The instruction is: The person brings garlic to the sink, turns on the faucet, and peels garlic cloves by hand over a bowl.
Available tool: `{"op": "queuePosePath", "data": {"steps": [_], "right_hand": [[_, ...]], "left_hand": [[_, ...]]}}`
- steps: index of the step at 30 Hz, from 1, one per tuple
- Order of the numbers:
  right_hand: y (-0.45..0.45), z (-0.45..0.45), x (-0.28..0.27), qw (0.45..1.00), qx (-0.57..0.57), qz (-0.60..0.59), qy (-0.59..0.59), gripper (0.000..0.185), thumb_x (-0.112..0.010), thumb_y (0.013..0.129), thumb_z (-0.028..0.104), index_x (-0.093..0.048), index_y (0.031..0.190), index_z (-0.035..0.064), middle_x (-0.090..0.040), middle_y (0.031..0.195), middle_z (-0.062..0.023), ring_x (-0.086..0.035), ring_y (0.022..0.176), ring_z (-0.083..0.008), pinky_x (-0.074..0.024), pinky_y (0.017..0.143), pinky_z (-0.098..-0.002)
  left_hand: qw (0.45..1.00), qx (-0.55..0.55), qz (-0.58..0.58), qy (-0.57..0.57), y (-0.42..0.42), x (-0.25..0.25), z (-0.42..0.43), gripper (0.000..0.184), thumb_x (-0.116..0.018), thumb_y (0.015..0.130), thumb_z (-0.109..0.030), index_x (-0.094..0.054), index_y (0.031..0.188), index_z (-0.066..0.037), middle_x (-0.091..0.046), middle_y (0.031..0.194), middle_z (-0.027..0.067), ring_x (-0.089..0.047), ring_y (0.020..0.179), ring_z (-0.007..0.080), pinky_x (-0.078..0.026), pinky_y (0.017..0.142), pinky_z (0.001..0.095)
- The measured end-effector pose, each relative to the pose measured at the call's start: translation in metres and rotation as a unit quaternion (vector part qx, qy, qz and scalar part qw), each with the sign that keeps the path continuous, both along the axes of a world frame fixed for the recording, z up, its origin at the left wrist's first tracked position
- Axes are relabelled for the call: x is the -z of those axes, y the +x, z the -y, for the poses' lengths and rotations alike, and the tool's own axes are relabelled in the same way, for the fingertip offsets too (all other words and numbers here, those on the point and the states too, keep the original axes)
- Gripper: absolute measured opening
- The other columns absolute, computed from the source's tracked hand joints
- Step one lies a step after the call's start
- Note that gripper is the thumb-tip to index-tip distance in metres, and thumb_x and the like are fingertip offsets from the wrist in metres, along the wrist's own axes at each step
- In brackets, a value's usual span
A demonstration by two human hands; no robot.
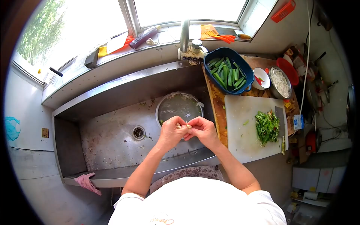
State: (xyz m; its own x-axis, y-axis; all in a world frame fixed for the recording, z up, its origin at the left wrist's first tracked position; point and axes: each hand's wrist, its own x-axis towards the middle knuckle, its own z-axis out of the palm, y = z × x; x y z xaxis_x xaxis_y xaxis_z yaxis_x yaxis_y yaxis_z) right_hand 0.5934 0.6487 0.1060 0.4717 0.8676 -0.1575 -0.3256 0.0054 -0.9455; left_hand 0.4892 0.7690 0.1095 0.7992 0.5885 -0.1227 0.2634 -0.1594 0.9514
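Observation:
Both hands meet over the near edge of a round metal basin (180, 107) that stands in the steel sink. My left hand (173, 131) is closed round small pale pieces that look like garlic cloves (178, 126). Fingertips of my right hand (203, 130) pinch another small pale piece (188, 126), touching the left fingertips. The basin holds some water, with pale scraps at its rim. To the right, chopped green vegetable (267, 127) lies in a pile on a white cutting board (240, 120), beside a dark blade.
Behind the board are a blue basin (248, 87) of green pods, a white bowl (261, 78) and a metal bowl (280, 83) of pale strips. The faucet (185, 37) rises behind the sink. A pink cloth (88, 183) hangs over the sink's front left edge.

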Motion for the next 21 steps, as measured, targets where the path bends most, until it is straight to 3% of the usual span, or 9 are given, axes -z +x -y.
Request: {"op": "queuePosePath", "data": {"steps": [3, 6, 9, 12, 15, 21], "right_hand": [[-0.003, 0.0, -0.006, 0.997, 0.044, -0.06, 0.02, 0.012, -0.059, 0.085, -0.001, -0.056, 0.096, -0.0051, -0.064, 0.091, -0.0165, -0.067, 0.076, -0.0222, -0.0582, 0.064, -0.0314], [0.0, 0.0, -0.004, 0.984, 0.081, -0.142, 0.069, 0.014, -0.06, 0.085, 0.0, -0.056, 0.098, -0.0042, -0.064, 0.093, -0.0173, -0.067, 0.076, -0.0226, -0.0581, 0.063, -0.0313], [0.008, 0.002, 0.0, 0.977, 0.096, -0.163, 0.098, 0.016, -0.061, 0.085, 0.001, -0.057, 0.1, -0.0039, -0.064, 0.093, -0.0178, -0.067, 0.074, -0.0225, -0.0578, 0.062, -0.031], [0.01, 0.003, -0.002, 0.984, 0.078, -0.139, 0.076, 0.018, -0.061, 0.085, 0.001, -0.059, 0.102, -0.0041, -0.065, 0.092, -0.0172, -0.066, 0.073, -0.0218, -0.0575, 0.061, -0.0305], [0.008, 0.001, -0.006, 0.988, 0.065, -0.129, 0.05, 0.02, -0.061, 0.085, 0.001, -0.061, 0.104, -0.0043, -0.065, 0.089, -0.0154, -0.066, 0.071, -0.0205, -0.0568, 0.059, -0.0293], [0.007, 0.0, -0.004, 0.999, 0.026, -0.03, -0.002, 0.02, -0.06, 0.086, 0.001, -0.063, 0.104, -0.0048, -0.065, 0.084, -0.0117, -0.064, 0.065, -0.016, -0.0536, 0.053, -0.0251]], "left_hand": [[0.992, -0.028, 0.045, -0.117, 0.001, 0.011, 0.0, 0.006, -0.06, 0.08, -0.007, -0.057, 0.079, -0.002, -0.053, 0.064, -0.0025, -0.045, 0.054, 0.0024, -0.033, 0.045, 0.0201], [0.974, -0.062, -0.001, -0.217, -0.003, 0.005, -0.006, 0.005, -0.059, 0.08, -0.006, -0.056, 0.08, -0.002, -0.053, 0.064, -0.0022, -0.046, 0.052, 0.0034, -0.033, 0.043, 0.0207], [0.984, -0.085, -0.027, -0.156, -0.006, 0.018, -0.012, 0.009, -0.06, 0.082, -0.009, -0.056, 0.078, -0.003, -0.051, 0.062, -0.003, -0.044, 0.05, 0.0035, -0.033, 0.041, 0.0209], [0.995, -0.01, -0.078, -0.063, -0.011, 0.015, -0.017, 0.01, -0.061, 0.084, -0.011, -0.059, 0.082, -0.002, -0.051, 0.062, -0.0034, -0.043, 0.05, 0.0029, -0.033, 0.041, 0.0198], [0.996, -0.026, 0.036, -0.074, -0.007, 0.008, -0.012, 0.013, -0.062, 0.085, -0.014, -0.063, 0.087, -0.001, -0.052, 0.061, -0.0033, -0.044, 0.05, 0.0024, -0.033, 0.042, 0.0193], [0.988, 0.026, 0.026, -0.153, -0.001, -0.015, -0.012, 0.015, -0.062, 0.087, -0.014, -0.064, 0.089, 0.0, -0.052, 0.062, -0.0037, -0.042, 0.051, 0.0018, -0.032, 0.043, 0.0189]]}}
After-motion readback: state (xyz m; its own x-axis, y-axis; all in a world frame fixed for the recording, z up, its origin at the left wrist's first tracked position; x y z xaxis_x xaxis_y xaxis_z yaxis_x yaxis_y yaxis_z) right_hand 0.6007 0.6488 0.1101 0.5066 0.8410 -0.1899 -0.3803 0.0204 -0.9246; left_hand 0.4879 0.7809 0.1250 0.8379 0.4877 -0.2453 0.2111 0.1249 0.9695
